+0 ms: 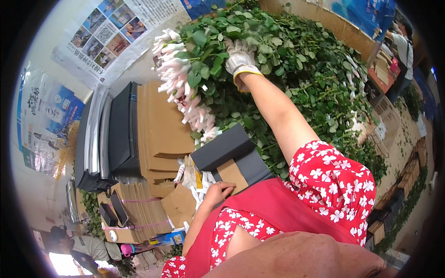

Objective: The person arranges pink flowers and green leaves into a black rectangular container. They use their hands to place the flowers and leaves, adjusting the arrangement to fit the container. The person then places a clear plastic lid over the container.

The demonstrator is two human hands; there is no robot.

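Note:
My right hand (240, 58), in a whitish work glove with a yellow cuff edge, reaches far into a big heap of leafy cut stems (296, 69). Leaves cover its fingertips, so whether it grips a stem does not show. Along the heap's left side, the stem ends carry pinkish-white sleeves (178, 76); they look like wrapped flower heads. My bare left hand (219, 191) lies with fingers fairly flat at the left edge of a brown cardboard piece (234, 175). Dark grey folded sheets (223, 147) frame that cardboard, close against my red apron.
Left of the heap stand brown cardboard sheets (162, 125) and black folded boxes (121, 134). Below them is a strapped cardboard stack (141, 211). White sleeves (199, 185) lie beside my left hand. Other people (403, 58) are at the right edge and lower left.

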